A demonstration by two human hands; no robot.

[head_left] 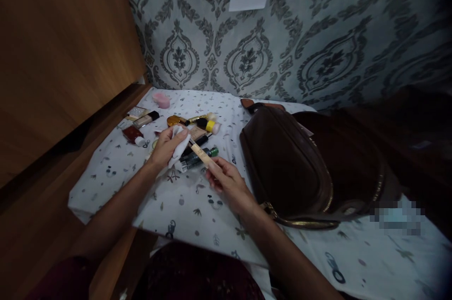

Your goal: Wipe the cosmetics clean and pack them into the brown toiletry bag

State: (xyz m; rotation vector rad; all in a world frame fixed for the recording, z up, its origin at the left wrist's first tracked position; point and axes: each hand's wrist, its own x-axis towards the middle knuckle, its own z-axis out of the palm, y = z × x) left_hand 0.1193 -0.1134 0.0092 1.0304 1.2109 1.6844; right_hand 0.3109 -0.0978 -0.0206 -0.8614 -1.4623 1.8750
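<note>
From my remote seat I look down through the head camera on two bare hands working over a white patterned sheet [196, 229]. The left hand [163, 148] has its thumb and fingers closed on a crumpled white cloth [180, 147], gathered at the upper end of a slim beige cosmetic tube [200, 153]. The right hand [229, 178] pinches the lower end of that tube, so it slants between the two hands, above the sheet; I can't tell how firmly the cloth presses on it. Just behind and below the tube I see a green-ended bottle [192, 160]. Beyond the hands lie a round golden compact [173, 120] and a yellow-banded bottle [212, 126]. Farther left I have a dark red bottle [131, 134] with a white cap, a black-capped foundation bottle [144, 121] and, toward the wall, a pink sponge-like piece [161, 99]. On my right a large brown bag [286, 158] with gold-toned zips rests on the sheet, near the right hand but apart from it.
</note>
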